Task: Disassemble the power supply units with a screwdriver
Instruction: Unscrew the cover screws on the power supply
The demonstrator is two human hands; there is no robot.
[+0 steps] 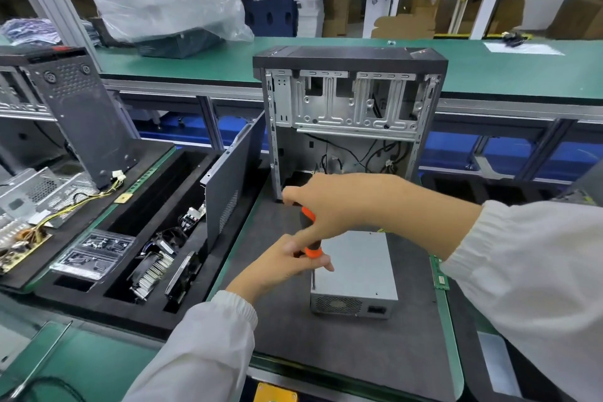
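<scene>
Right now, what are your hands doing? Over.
Right hand grips screwdriver handle top; left hand pinches its lower end. Tip on power supply unit, near-left corner. Nothing blocking.

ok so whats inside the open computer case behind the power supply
Inside the open grey metal computer case: an empty silver drive cage above, loose black cables below. The right hand covers the case floor.

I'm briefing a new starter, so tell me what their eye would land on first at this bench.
First, the two hands at centre: the right hand and left hand both grip an orange and black screwdriver, its tip down on the near left edge of a grey power supply unit on the dark mat. Behind stands an open computer case, loose cables inside.
</scene>
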